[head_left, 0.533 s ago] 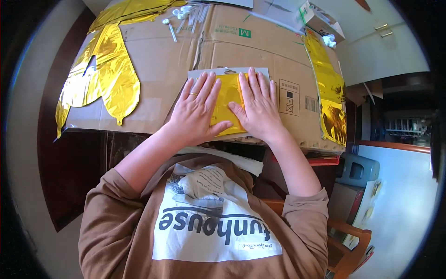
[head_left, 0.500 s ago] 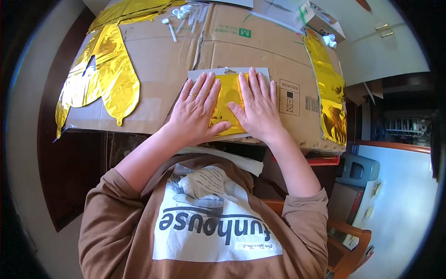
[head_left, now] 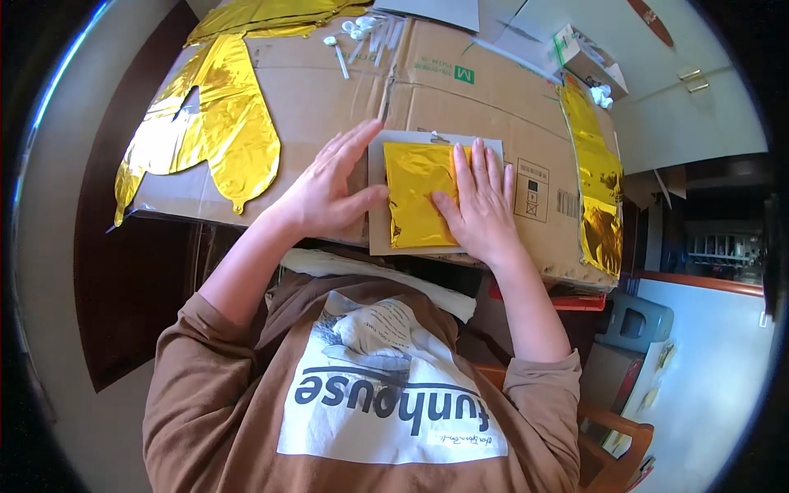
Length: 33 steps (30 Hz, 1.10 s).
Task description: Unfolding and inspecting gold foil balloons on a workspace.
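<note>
Since the earlier frame the left hand (head_left: 329, 191) has slid off the gold sheet toward the person's left, so that only its thumb now reaches the grey card, while the right hand (head_left: 481, 205) has stayed flat on the foil.

Head view: the folded gold foil sheet (head_left: 417, 193) lies on a grey card backing (head_left: 380, 234), which rests on a flattened cardboard box (head_left: 460, 99) spread over the bench. The right hand's fingers (head_left: 477, 168) are spread and pressed flat along the sheet's right half, palm down, grasping nothing. The left hand is open too, fingers extended over bare cardboard just beside the card's left edge, thumb touching the card.

The sheet looks like thin metallised film: very light, limp, slick and creased, mirror-bright with sharp fold lines. It would likely slide or spring open if let go, and crinkle or tear if pinched hard; a flat palm or a grip at a folded edge seems the safest hold. The card is matt and stiff, the cardboard dull brown and fibrous.

Further left lies a large deflated gold foil balloon (head_left: 209, 123), wrinkled and lobed; a long gold foil strip (head_left: 598, 185) runs down the right edge of the cardboard.
</note>
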Available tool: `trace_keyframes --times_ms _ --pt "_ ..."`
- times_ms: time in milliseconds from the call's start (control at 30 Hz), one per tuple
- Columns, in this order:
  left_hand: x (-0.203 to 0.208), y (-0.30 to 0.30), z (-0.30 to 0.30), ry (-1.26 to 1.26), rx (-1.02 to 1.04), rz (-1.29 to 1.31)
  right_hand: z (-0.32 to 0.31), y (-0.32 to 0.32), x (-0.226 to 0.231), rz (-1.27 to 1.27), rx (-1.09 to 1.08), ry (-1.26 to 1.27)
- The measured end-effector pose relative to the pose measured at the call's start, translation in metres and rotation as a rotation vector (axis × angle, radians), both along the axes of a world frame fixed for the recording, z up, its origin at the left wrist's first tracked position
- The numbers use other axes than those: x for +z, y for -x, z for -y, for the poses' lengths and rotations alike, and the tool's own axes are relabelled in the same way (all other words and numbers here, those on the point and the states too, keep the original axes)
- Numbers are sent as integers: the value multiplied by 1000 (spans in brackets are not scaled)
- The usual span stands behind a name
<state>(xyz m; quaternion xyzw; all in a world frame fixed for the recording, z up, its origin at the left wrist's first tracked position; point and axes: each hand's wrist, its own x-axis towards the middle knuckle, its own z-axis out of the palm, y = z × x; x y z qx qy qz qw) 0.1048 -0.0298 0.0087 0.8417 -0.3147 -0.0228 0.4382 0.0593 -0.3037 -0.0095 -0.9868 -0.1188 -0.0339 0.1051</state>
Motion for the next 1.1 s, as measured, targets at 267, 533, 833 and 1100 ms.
trace_keyframes --times_ms 267,533,833,1100 --pt "-6 2 9 -292 -3 238 1 9 4 -69 -127 -27" --pt "-6 -20 53 -322 -120 425 -7 13 -1 -10 -294 42" --pt "-21 -16 55 -484 -139 428 -9 13 3 -15 -289 14" --pt "-16 -6 51 -520 -115 418 9 15 11 -14 -165 -24"
